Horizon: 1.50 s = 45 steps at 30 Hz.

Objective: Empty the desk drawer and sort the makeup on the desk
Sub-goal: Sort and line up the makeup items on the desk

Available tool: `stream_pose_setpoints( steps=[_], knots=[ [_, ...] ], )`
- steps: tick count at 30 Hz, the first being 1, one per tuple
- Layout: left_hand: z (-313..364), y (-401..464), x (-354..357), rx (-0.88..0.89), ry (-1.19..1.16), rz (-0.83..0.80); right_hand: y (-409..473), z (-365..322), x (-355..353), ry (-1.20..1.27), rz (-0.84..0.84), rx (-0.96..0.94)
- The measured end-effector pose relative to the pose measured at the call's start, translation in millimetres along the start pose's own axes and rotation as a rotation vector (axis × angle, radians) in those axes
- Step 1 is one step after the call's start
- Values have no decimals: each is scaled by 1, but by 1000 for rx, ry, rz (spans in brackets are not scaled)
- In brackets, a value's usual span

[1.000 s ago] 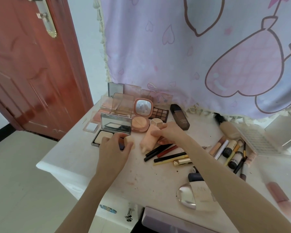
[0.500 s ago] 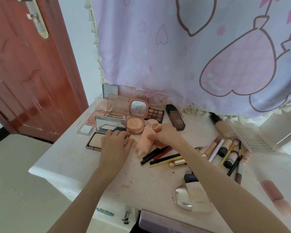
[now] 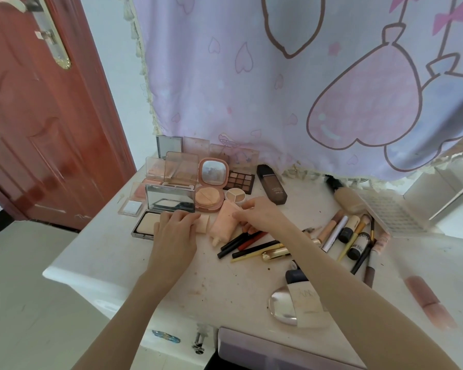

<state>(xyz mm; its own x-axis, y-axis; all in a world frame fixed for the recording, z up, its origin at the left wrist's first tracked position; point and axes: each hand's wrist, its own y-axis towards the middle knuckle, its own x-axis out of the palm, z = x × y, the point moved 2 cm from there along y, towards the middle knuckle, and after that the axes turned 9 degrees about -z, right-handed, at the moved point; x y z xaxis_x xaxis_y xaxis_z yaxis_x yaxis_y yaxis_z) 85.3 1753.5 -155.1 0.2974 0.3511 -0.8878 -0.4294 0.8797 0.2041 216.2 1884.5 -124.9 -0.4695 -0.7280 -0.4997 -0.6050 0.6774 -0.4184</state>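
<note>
Both hands barely shifted: left hand [image 3: 175, 231] rests flat beside the compact [image 3: 155, 217], right hand [image 3: 261, 213] pinches the tube [image 3: 223, 222].

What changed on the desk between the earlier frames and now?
The left hand has let its fingers flatten over the small beige item beside the open mirrored powder compact; a second ago it was curled round it. The right hand still holds the peach squeeze tube, barely shifted. The pencils and palettes stayed put.
</note>
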Motion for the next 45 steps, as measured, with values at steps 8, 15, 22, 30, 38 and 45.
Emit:
stream_pose_setpoints(
  steps=[8,15,22,30,38,45],
  knots=[
    [52,-27,-7,378,-196,-113,-53,26,-26,180,78,-89],
    [97,-59,12,497,-331,-522,-126,65,-35,-279,271,-239],
    [106,-79,33,494,-133,-562,-166,96,-22,-518,148,-315],
    [105,-86,27,576,-215,-494,-169,112,-11,-646,102,-360],
    [111,-74,12,563,-353,-242,-172,101,-8,-369,302,-459],
    [119,-74,-6,565,-424,-139,-159,64,-12,-123,-90,-247]
  ],
)
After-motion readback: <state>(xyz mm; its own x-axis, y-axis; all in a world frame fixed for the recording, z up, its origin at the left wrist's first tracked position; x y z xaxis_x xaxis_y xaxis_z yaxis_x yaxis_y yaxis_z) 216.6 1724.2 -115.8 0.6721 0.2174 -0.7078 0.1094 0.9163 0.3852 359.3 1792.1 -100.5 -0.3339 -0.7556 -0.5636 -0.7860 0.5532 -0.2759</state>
